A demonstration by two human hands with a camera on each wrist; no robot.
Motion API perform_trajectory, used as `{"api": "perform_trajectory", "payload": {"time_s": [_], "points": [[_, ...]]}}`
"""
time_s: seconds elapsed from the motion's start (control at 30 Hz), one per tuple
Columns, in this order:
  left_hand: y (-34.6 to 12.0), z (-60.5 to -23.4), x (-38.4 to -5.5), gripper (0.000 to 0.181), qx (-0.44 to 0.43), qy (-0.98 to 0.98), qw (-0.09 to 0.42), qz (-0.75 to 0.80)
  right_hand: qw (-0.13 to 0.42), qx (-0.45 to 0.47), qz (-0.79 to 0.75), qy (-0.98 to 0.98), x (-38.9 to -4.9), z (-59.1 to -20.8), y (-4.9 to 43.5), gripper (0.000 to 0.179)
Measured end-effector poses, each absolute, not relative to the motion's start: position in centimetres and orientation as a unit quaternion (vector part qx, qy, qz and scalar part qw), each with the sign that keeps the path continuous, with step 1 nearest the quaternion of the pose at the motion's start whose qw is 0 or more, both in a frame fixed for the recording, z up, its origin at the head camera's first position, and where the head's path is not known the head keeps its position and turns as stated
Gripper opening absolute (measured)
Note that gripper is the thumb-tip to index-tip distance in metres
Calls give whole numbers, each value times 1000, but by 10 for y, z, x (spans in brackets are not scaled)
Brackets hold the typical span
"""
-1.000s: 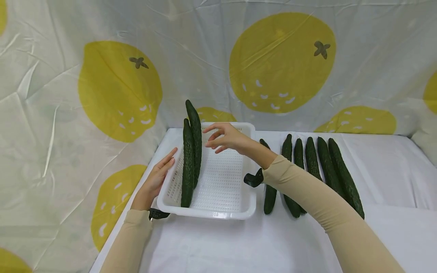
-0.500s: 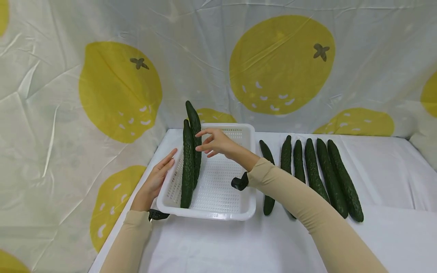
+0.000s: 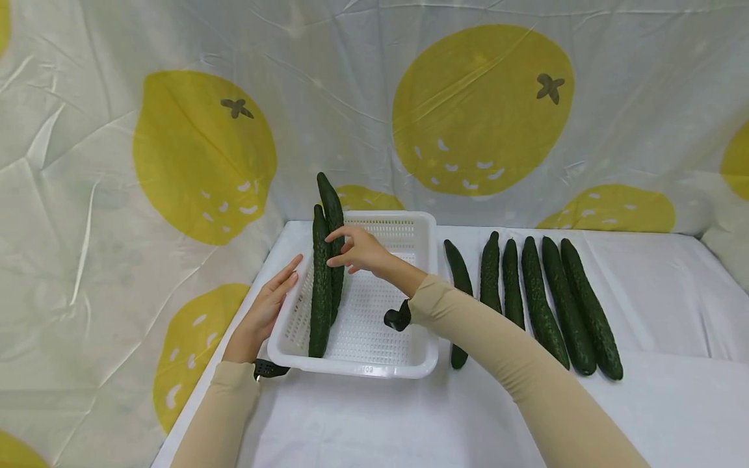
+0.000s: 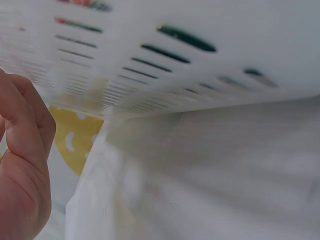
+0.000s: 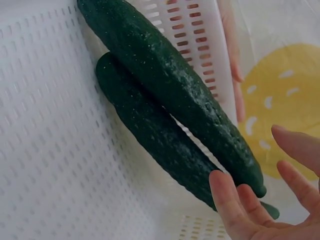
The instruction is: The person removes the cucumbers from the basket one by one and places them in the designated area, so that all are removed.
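Note:
Two dark green cucumbers, a left one point(image 3: 319, 292) and a right one point(image 3: 332, 201), lean inside a white perforated plastic basket point(image 3: 354, 368), along its left side. Their upper ends stick out past the rim. My left hand point(image 3: 270, 305) rests with extended fingers against the outside of the basket's left wall. Over the basket, my right hand point(image 3: 358, 249) has its parted fingers and thumb at the upper part of the cucumbers. In the right wrist view, this hand point(image 5: 260, 220) overlaps the lower cucumber's end, fingers spread and not closed round it. The left wrist view shows the slotted wall point(image 4: 200, 65) close up.
Several more cucumbers point(image 3: 541, 305) lie in a row on the white cloth point(image 3: 661, 312) right of the basket, partly behind my right sleeve point(image 3: 509, 364). A lemon-print sheet point(image 3: 345, 97) hangs behind and to the left.
My right hand has moved left and slightly down, from over the basket's middle to the two cucumbers. The left hand, basket and cucumbers stay in place.

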State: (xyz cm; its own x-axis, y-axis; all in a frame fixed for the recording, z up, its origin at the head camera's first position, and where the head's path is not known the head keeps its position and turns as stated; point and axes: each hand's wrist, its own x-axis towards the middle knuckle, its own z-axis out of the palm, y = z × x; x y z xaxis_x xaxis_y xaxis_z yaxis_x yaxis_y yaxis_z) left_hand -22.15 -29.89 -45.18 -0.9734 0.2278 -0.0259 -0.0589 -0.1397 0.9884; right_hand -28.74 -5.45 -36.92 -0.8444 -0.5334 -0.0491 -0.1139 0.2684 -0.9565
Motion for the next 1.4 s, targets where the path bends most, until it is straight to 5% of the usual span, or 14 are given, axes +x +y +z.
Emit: {"api": "perform_trajectory", "payload": {"time_s": [1.0,1.4], "points": [[-299,-452,-222,55,72,653,94,748,184,-203,-589,760,-283,-392,-84,48],[-300,-452,-222,53,72,660,100,742,127,-216,-563,788,-278,-405,-94,61]]}}
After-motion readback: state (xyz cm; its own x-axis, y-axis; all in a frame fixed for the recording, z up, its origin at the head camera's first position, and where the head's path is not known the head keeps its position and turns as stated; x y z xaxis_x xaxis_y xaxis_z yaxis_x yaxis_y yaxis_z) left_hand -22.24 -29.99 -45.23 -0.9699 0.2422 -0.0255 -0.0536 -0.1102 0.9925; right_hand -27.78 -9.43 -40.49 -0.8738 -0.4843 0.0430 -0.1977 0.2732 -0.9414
